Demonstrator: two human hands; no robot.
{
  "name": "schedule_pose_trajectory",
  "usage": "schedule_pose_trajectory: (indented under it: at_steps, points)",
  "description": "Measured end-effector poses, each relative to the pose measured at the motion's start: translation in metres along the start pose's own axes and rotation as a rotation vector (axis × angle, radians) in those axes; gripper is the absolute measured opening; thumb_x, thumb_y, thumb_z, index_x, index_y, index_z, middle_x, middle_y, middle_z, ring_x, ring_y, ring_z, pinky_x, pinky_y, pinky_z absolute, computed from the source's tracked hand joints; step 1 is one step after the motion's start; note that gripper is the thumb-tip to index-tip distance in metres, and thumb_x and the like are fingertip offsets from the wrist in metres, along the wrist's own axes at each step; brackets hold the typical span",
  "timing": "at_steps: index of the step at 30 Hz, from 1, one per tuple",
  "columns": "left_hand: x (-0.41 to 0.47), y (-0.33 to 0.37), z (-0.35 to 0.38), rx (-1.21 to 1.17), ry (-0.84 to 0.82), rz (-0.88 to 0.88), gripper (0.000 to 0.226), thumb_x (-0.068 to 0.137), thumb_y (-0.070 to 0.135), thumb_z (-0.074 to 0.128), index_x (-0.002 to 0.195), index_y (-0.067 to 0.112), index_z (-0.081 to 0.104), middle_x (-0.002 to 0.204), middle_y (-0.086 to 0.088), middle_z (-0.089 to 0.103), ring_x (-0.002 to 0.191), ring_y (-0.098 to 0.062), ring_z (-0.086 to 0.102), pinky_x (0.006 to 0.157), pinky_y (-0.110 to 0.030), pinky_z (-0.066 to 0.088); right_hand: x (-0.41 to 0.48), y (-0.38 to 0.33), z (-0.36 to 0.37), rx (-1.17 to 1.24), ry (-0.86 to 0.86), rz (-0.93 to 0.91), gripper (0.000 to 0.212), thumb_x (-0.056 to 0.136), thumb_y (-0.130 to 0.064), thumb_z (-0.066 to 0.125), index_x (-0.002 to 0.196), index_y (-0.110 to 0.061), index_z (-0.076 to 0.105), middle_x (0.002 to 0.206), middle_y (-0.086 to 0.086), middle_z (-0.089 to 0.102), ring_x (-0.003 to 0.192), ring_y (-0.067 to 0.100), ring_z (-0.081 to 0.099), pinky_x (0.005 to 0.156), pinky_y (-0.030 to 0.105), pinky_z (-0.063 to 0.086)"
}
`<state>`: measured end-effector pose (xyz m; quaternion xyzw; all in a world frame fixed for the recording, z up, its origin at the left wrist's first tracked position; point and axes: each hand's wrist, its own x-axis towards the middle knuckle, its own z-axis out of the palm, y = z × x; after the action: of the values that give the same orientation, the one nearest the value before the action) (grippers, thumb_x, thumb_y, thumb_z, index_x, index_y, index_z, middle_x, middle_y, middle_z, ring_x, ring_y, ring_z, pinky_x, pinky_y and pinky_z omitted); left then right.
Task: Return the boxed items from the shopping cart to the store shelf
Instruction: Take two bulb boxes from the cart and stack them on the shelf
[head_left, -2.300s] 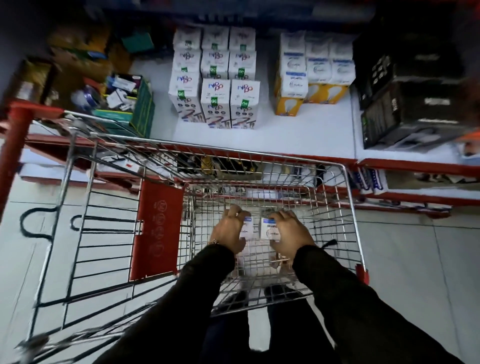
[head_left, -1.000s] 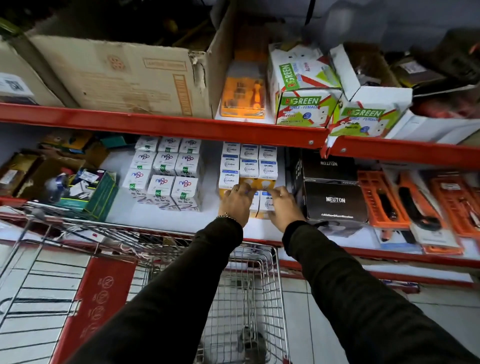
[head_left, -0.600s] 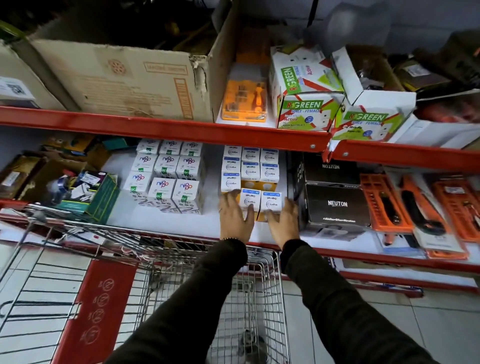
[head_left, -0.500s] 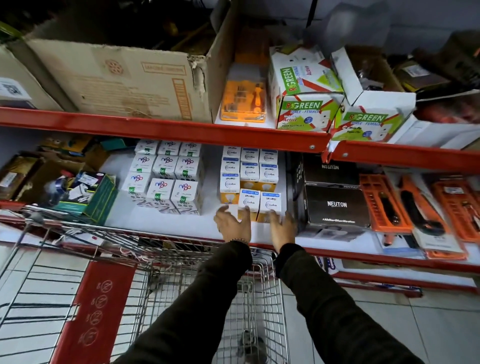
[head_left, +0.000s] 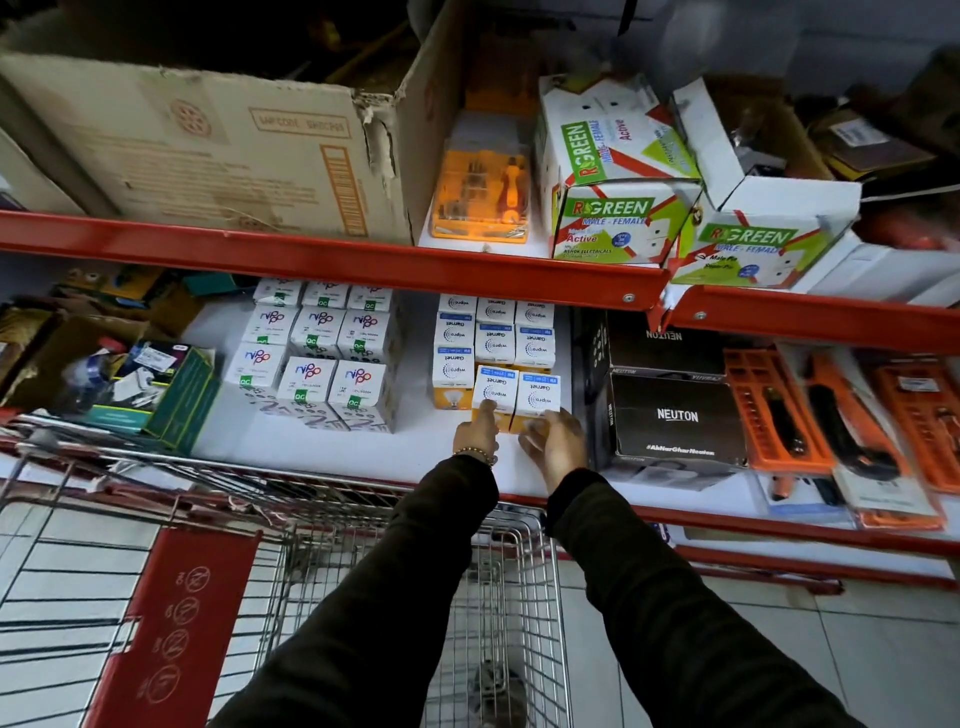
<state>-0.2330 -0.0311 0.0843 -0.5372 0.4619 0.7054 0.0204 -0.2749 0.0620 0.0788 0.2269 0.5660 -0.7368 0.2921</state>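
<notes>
Two white-and-orange bulb boxes, the left box (head_left: 495, 393) and the right box (head_left: 539, 397), stand side by side on the white store shelf (head_left: 311, 441), in front of a stack of the same boxes (head_left: 493, 338). My left hand (head_left: 475, 434) touches the left box's front with an extended finger. My right hand (head_left: 556, 444) rests spread fingertips on the right box's lower front. Neither hand wraps around a box. The wire shopping cart (head_left: 511, 571) stands below my arms; its basket is mostly hidden by them.
White Nippo boxes (head_left: 317, 374) stand left of the bulb boxes, black Neuton boxes (head_left: 670, 410) close on the right. Orange tool packs (head_left: 831, 426) lie further right. The red upper shelf rail (head_left: 363, 260) overhangs, carrying a cardboard carton (head_left: 218, 145) and green-white boxes (head_left: 613, 208).
My hands lifted two boxes out of the cart and set them on the shelf. They drew back slightly and now touch the box fronts again.
</notes>
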Motion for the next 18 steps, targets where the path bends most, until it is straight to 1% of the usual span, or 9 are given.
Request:
schedule_pose_trajectory:
  at_steps: [2,4,6,7,9,10,13,16,18]
  points:
    - [0.002,0.003,0.001,-0.009,0.000,0.003,0.037,0.095,0.045,0.048,0.100,0.009,0.053,0.101,-0.009,0.056,0.073,-0.024,0.051,0.065,-0.031,0.040,0.005,-0.002,0.003,-0.008,0.008,-0.004,0.015,0.100,-0.009,0.048,0.114,-0.013,0.051,0.075,0.007,0.060,0.071,0.018,0.058,0.090,0.041,0.048]
    - [0.003,0.004,0.001,0.001,0.006,0.009,0.036,0.095,0.044,0.048,0.099,0.009,0.053,0.100,-0.009,0.055,0.070,-0.023,0.049,0.059,-0.029,0.037,0.010,-0.003,0.005,-0.027,0.003,-0.008,0.016,0.099,-0.010,0.048,0.114,-0.014,0.050,0.074,0.007,0.061,0.071,0.019,0.058,0.093,0.042,0.049]
    - [0.004,0.005,0.001,0.002,0.010,0.013,0.037,0.095,0.044,0.048,0.102,0.009,0.056,0.104,-0.012,0.058,0.081,-0.028,0.054,0.069,-0.032,0.043,0.012,-0.006,0.007,-0.047,-0.019,-0.009,0.016,0.099,-0.011,0.049,0.115,-0.014,0.050,0.075,0.007,0.061,0.071,0.019,0.058,0.094,0.042,0.049]
    - [0.005,0.005,0.001,0.009,0.016,0.016,0.040,0.095,0.044,0.048,0.108,0.008,0.058,0.110,-0.013,0.061,0.093,-0.031,0.058,0.081,-0.035,0.047,0.013,-0.007,0.008,-0.053,-0.028,-0.008,0.016,0.099,-0.011,0.049,0.115,-0.014,0.051,0.076,0.007,0.061,0.071,0.018,0.058,0.093,0.042,0.050]
    - [0.007,0.006,0.000,0.028,0.037,0.019,0.048,0.095,0.045,0.048,0.122,0.006,0.059,0.126,-0.015,0.062,0.118,-0.036,0.056,0.106,-0.042,0.044,0.013,-0.009,0.008,-0.065,-0.039,-0.001,0.019,0.099,-0.012,0.050,0.118,-0.013,0.052,0.079,0.007,0.062,0.076,0.019,0.060,0.094,0.042,0.050]
    - [0.007,0.006,0.000,0.032,0.044,0.022,0.050,0.095,0.045,0.048,0.125,0.006,0.058,0.131,-0.016,0.061,0.123,-0.036,0.054,0.110,-0.045,0.042,0.013,-0.009,0.008,-0.072,-0.042,0.003,0.022,0.099,-0.013,0.051,0.121,-0.013,0.053,0.081,0.007,0.063,0.082,0.021,0.061,0.096,0.042,0.050]
    - [0.007,0.009,-0.002,0.024,0.045,0.037,0.050,0.096,0.044,0.048,0.126,0.006,0.058,0.133,-0.016,0.061,0.125,-0.036,0.054,0.111,-0.045,0.041,0.012,-0.010,0.009,-0.098,-0.042,0.007,0.031,0.099,-0.015,0.052,0.130,-0.009,0.053,0.084,0.006,0.065,0.096,0.023,0.060,0.102,0.045,0.049]
    - [0.007,0.011,-0.003,0.033,0.036,0.045,0.050,0.095,0.044,0.048,0.128,0.007,0.057,0.135,-0.015,0.060,0.125,-0.036,0.053,0.111,-0.045,0.040,0.012,-0.010,0.010,-0.136,-0.029,-0.007,0.035,0.100,-0.016,0.052,0.133,-0.006,0.051,0.088,0.008,0.066,0.096,0.023,0.059,0.098,0.042,0.049]
    - [0.007,0.012,-0.005,0.048,0.023,0.041,0.052,0.095,0.044,0.048,0.129,0.006,0.056,0.136,-0.015,0.059,0.126,-0.036,0.052,0.112,-0.046,0.039,0.011,-0.009,0.010,-0.163,-0.025,-0.014,0.037,0.100,-0.018,0.051,0.135,-0.005,0.051,0.097,0.012,0.066,0.096,0.022,0.058,0.097,0.042,0.049]
